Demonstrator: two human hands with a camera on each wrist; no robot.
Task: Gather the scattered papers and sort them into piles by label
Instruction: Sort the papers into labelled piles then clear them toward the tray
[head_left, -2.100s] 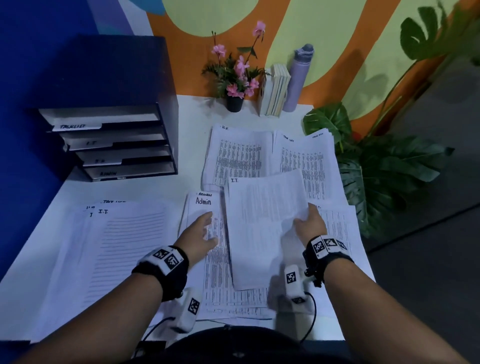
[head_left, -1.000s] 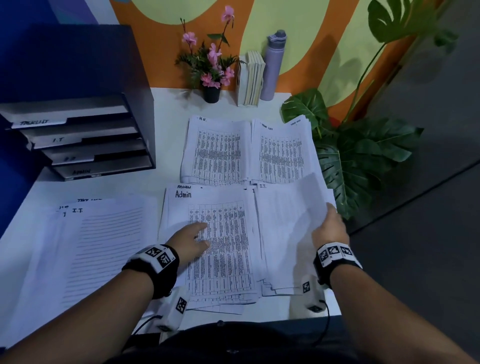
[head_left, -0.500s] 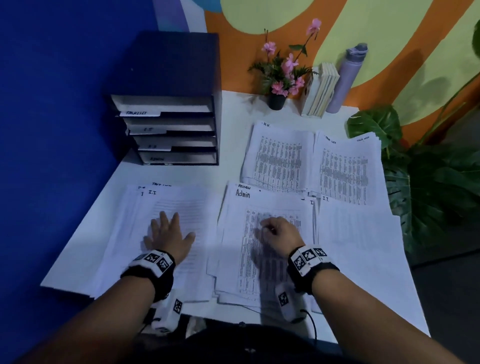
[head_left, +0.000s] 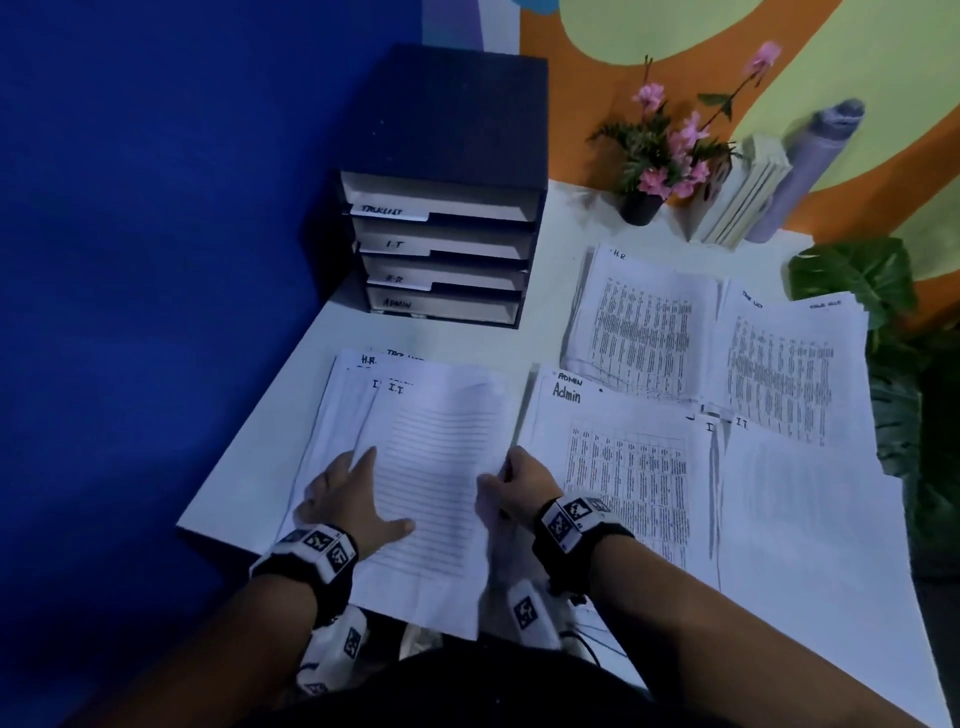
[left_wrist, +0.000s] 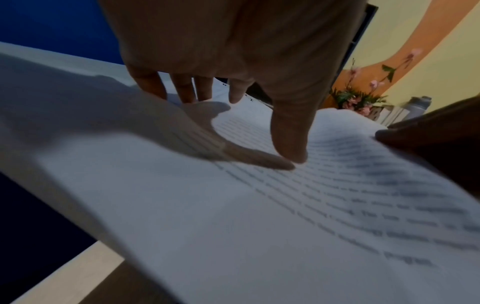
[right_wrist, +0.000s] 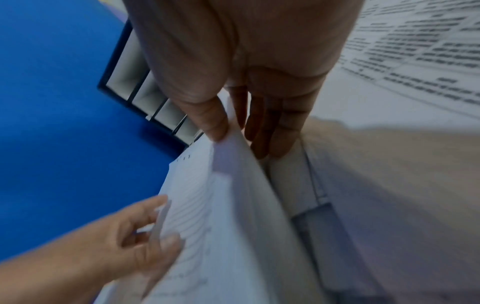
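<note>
A lined sheet marked "I.T." (head_left: 436, 467) tops the unsorted stack at the near left of the white desk (head_left: 457, 338). My left hand (head_left: 348, 493) lies flat on the sheet's left side, fingers spread (left_wrist: 288, 144). My right hand (head_left: 511, 480) pinches the sheet's right edge (right_wrist: 233, 164) between thumb (right_wrist: 210, 123) and fingers and lifts it. To the right lie an "Admin" pile (head_left: 618, 467), an "I.T." pile (head_left: 800, 519), an "H.R." pile (head_left: 644, 322) and a task-list pile (head_left: 789, 358).
A dark tray rack (head_left: 447, 228) with labelled slots stands at the back left against the blue wall. A potted pink flower (head_left: 660, 156), books (head_left: 737, 197) and a bottle (head_left: 810, 166) line the back edge. A leafy plant (head_left: 893, 364) stands off the right side.
My right hand left the Admin pile and moved left to pinch the top I.T. sheet's right edge. The left hand stays on that stack. The view came closer.
</note>
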